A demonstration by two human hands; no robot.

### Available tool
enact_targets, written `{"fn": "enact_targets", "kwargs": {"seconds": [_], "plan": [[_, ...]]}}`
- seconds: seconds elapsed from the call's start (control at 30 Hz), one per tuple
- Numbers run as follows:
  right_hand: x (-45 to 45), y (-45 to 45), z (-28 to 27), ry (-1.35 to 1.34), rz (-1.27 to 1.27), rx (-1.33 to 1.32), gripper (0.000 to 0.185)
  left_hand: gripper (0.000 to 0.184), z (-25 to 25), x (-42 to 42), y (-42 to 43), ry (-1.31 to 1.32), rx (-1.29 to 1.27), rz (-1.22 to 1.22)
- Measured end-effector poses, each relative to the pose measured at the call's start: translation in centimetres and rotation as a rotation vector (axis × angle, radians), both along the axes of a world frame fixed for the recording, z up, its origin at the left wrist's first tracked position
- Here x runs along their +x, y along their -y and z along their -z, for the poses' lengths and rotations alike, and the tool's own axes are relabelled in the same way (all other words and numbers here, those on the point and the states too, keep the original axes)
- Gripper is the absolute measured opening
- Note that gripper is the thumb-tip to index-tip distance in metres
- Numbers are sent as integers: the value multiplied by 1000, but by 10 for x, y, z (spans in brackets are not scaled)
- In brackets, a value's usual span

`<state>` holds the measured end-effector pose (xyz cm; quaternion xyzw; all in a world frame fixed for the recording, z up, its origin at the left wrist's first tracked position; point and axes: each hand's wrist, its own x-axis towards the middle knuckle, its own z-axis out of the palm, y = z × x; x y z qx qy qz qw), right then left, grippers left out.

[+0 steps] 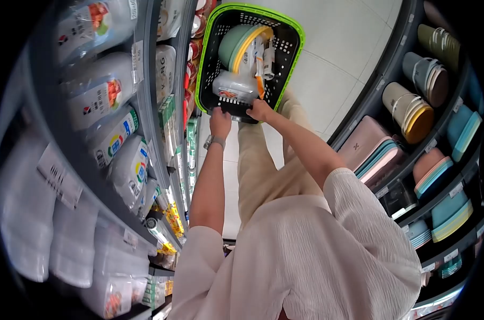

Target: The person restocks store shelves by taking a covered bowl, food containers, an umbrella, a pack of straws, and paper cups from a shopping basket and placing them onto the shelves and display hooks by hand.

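black basket (288,49) is gripped by left hand (220,122) and right hand (260,110) (arms (207,184) outstretched).

Both hands (220,124) on grn-rimmed bskt (292,42)

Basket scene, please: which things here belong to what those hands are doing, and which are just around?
In use:
- basket, gripped by left hand and right hand
- bowls and clear-wrapped pack inside

Just around, on shelves:
- bagged packs, left
- pink board, right
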<state>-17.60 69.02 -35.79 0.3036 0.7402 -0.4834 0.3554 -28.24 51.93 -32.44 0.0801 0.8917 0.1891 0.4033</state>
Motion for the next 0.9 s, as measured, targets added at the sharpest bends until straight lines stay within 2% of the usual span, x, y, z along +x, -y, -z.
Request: {"fn": "enact_targets", "kwargs": {"seconds": [0.07,0.1,0.13,0.17,0.2,0.27,0.33,0.4,0.53,0.6,0.63,0.7,0.73,0.83,0.9], "plan": [[-17,1,21,198,55,-139,39,37,32,-24,-2,12,8,-35],[-15,8,38,210,58,-147,39,45,37,-38,-8,-12,38,4],[-9,14,55,204,110,-87,41,53,43,-50,-12,-36,69,40],[-5,19,70,195,159,-22,42,53,52,-60,-14,-27,65,38],[-16,13,51,208,155,108,47,58,63,-71,-15,-20,35,134],[-12,12,69,259,204,81,48,67,83,-85,-20,55,-29,271],[-11,22,80,306,263,44,49,68,105,-89,-17,87,-19,302],[-8,36,83,318,338,192,38,74,124,-89,-14,143,-15,333],[-6,42,91,365,340,189,43,79,151,-80,-7,196,-28,292],[-6,44,91,421,761,98,59,80,160,-77,-1,174,1,265],[3,52,104,421,761,98,59,80,162,-74,1,175,1,264],[19,66,120,306,944,52,71,74,158,-70,6,86,60,284],[21,67,113,308,950,54,71,74,144,-68,-1,89,61,290],[20,68,84,300,1007,-23,75,79,88,-66,-15,-26,-34,251],[26,67,60,229,980,-33,70,79,42,-68,-20,-58,-60,258]]}}
